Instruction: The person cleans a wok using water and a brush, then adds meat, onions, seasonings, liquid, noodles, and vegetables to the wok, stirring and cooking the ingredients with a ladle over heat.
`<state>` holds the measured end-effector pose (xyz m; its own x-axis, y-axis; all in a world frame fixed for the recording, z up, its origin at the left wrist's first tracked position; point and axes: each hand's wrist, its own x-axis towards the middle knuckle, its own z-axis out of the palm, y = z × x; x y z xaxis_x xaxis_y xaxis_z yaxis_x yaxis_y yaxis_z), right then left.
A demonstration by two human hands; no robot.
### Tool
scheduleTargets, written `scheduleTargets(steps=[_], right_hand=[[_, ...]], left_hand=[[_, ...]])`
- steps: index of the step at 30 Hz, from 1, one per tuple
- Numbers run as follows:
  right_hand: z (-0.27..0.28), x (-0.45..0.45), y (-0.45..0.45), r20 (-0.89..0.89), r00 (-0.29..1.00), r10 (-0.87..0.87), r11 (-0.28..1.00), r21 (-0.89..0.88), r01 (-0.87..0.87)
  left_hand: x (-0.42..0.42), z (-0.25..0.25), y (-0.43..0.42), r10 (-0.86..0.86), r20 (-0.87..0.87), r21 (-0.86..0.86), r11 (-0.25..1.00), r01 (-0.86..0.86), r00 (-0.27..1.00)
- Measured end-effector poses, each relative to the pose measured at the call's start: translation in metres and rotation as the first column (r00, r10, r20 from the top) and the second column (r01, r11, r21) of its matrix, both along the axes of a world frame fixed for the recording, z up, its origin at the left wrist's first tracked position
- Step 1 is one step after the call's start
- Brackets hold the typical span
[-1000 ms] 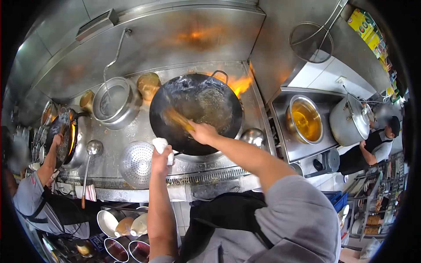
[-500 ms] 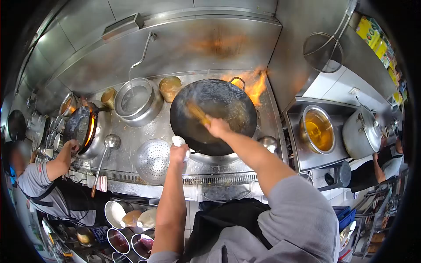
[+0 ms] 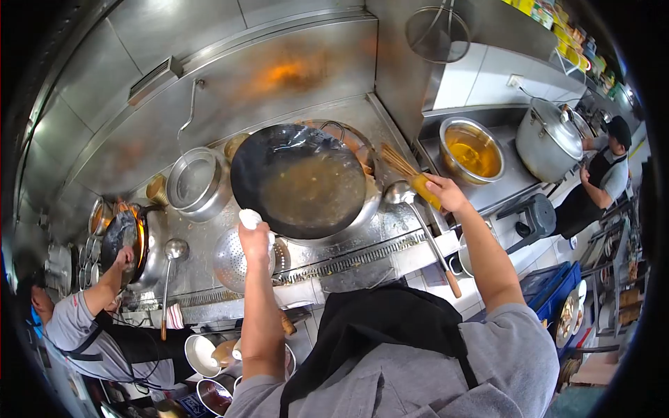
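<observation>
My left hand (image 3: 256, 242) is closed round a folded white cloth (image 3: 249, 218) at the near left rim of a large black wok (image 3: 249, 164). Whatever part of the wok lies under the cloth is hidden. Cloudy brownish water (image 3: 313, 191) pools inside the wok, which sits tilted and off-centre to the left of its burner ring (image 3: 362, 139). Out to the right, my right hand (image 3: 449, 195) grips a bamboo wok brush (image 3: 411, 174) by its yellow-wrapped end, its bristles pointing up and left, clear of the wok.
A ladle (image 3: 401, 193) and a perforated strainer (image 3: 230, 261) lie near the wok. Water-filled metal pot (image 3: 209, 202) stands left, a bowl of yellow oil (image 3: 453, 160) and a lidded pot (image 3: 536, 150) right. A co-worker (image 3: 90, 303) handles a flaming wok at left; another person (image 3: 603, 174) stands at right.
My right hand has lifted the brush out of the wok and moved right. The wok has shifted left and tilted, exposing the burner ring. The view has turned; flames behind the wok have gone.
</observation>
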<state>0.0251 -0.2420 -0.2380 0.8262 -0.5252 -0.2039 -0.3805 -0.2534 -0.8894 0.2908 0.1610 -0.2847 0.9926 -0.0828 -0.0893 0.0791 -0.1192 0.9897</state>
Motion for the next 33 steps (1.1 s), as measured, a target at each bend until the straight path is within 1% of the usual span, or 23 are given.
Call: scheduleTargets(steps=[2,3,4,5,7,10,11,12,14,15,16,17,18,20,22,24,26,27,28,30,31,32,33], right_hand=[[-0.015,-0.020,-0.007,-0.049,0.985,-0.165,0.984,0.067,0.168],[-0.060,-0.025,-0.029,0.035,0.986,-0.162,0.984,0.083,0.158],[-0.112,-0.026,-0.048,0.217,0.961,-0.169,0.983,0.102,0.150],[-0.117,-0.034,-0.048,0.177,0.970,-0.169,0.981,0.129,0.147],[-0.118,-0.042,-0.040,0.154,0.974,-0.164,0.975,0.174,0.137],[-0.121,-0.054,-0.038,0.116,0.985,-0.127,0.960,0.264,0.092],[-0.122,-0.053,-0.037,0.184,0.974,-0.130,0.960,0.269,0.077],[-0.104,-0.059,-0.037,0.098,0.991,-0.091,0.943,0.330,0.053],[-0.110,-0.060,-0.050,0.094,0.993,-0.071,0.941,0.336,0.035],[-0.111,-0.060,-0.059,0.093,0.994,-0.059,0.942,0.336,0.024],[-0.112,-0.061,-0.068,0.073,0.996,-0.046,0.915,0.403,0.012],[-0.111,-0.061,-0.076,0.051,0.998,-0.029,0.884,0.468,0.002],[-0.109,-0.060,-0.082,0.048,0.999,-0.012,0.885,0.465,-0.012],[-0.105,-0.054,-0.093,0.075,0.995,-0.061,0.848,0.530,0.013],[-0.100,-0.041,-0.103,0.067,0.997,-0.039,0.829,0.559,-0.005],[-0.089,-0.025,-0.110,0.068,0.998,-0.013,0.746,0.665,-0.035],[-0.087,0.001,-0.113,0.048,0.999,-0.016,0.736,0.676,-0.021],[-0.085,0.015,-0.110,0.024,0.997,-0.068,0.702,0.711,0.031],[-0.084,0.029,-0.106,-0.004,0.993,-0.121,0.664,0.743,0.084],[-0.087,0.057,-0.095,0.000,0.994,-0.105,0.644,0.762,0.068],[-0.092,0.066,-0.086,0.006,0.995,-0.101,0.623,0.780,0.059],[-0.102,0.074,-0.076,0.002,0.995,-0.098,0.621,0.781,0.060],[-0.112,0.083,-0.065,-0.011,0.995,-0.095,0.557,0.828,0.062]], left_hand=[[-0.005,0.015,-0.006,-0.007,0.017,0.010,1.000,0.006,1.000],[-0.010,0.021,-0.010,-0.005,0.026,0.019,1.000,0.004,1.000],[-0.014,0.023,-0.012,-0.003,0.031,0.020,1.000,0.002,1.000],[-0.017,0.025,-0.014,0.023,0.057,0.054,0.998,-0.026,0.998],[-0.023,0.029,-0.018,0.061,0.087,0.088,0.994,-0.069,0.994],[-0.033,0.034,-0.024,0.081,0.184,0.219,0.968,-0.121,0.980],[-0.040,0.038,-0.029,0.085,0.213,0.189,0.974,-0.126,0.973],[-0.046,0.044,-0.034,0.095,0.214,0.191,0.972,-0.137,0.972],[-0.058,0.056,-0.046,0.101,0.327,0.314,0.926,-0.209,0.940],[-0.059,0.059,-0.050,0.110,0.351,0.381,0.890,-0.249,0.930],[-0.061,0.062,-0.055,0.123,0.350,0.381,0.887,-0.261,0.929],[-0.064,0.067,-0.060,0.124,0.372,0.419,0.862,-0.285,0.920],[-0.068,0.071,-0.065,0.125,0.393,0.456,0.834,-0.311,0.911],[-0.076,0.080,-0.077,0.148,0.391,0.462,0.822,-0.333,0.908],[-0.084,0.092,-0.090,0.161,0.422,0.495,0.784,-0.375,0.892],[-0.090,0.103,-0.102,0.158,0.433,0.523,0.758,-0.389,0.888],[-0.093,0.112,-0.114,0.168,0.418,0.556,0.729,-0.398,0.893],[-0.097,0.118,-0.122,0.166,0.413,0.574,0.716,-0.397,0.895],[-0.104,0.123,-0.127,0.144,0.419,0.582,0.715,-0.387,0.896],[-0.115,0.121,-0.132,0.084,0.484,0.571,0.724,-0.387,0.871],[-0.123,0.116,-0.133,0.088,0.480,0.575,0.721,-0.388,0.873],[-0.135,0.108,-0.130,0.023,0.540,0.538,0.760,-0.366,0.842],[-0.146,0.100,-0.124,-0.040,0.599,0.501,0.798,-0.335,0.800]])
